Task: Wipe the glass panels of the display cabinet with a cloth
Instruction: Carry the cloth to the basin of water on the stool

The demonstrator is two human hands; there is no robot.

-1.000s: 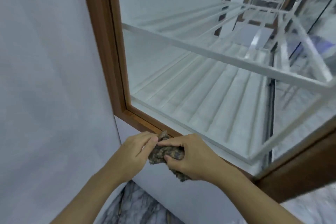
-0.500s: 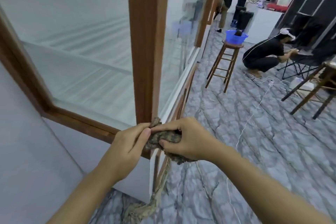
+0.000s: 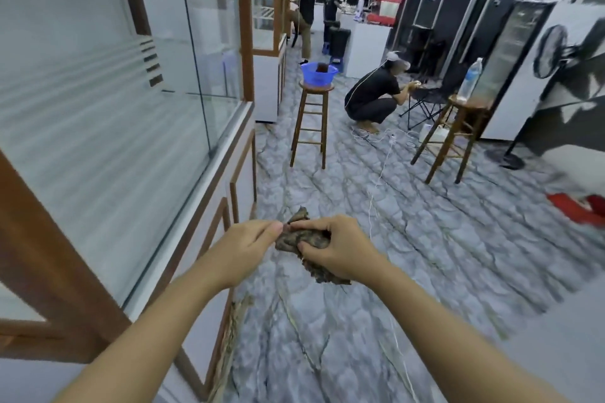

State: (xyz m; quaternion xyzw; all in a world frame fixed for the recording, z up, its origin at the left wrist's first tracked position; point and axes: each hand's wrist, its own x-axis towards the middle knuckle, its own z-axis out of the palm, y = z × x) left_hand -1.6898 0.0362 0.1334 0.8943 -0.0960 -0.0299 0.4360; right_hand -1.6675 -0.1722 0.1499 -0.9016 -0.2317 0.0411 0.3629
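Brownish cloth [image 3: 294,241], grasped in the grip of left hand [image 3: 252,245] and right hand [image 3: 339,250], should be folded flat before wiping.

Single head-worn wide-angle view, aimed forward and down: display cabinet [image 3: 98,127] framed at left, left hand [image 3: 244,247] and right hand [image 3: 342,250] caught close at lower centre.

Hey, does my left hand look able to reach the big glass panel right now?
Probably yes: the left hand only pinches the cloth, and nothing stands between it and the glass panel on its left.
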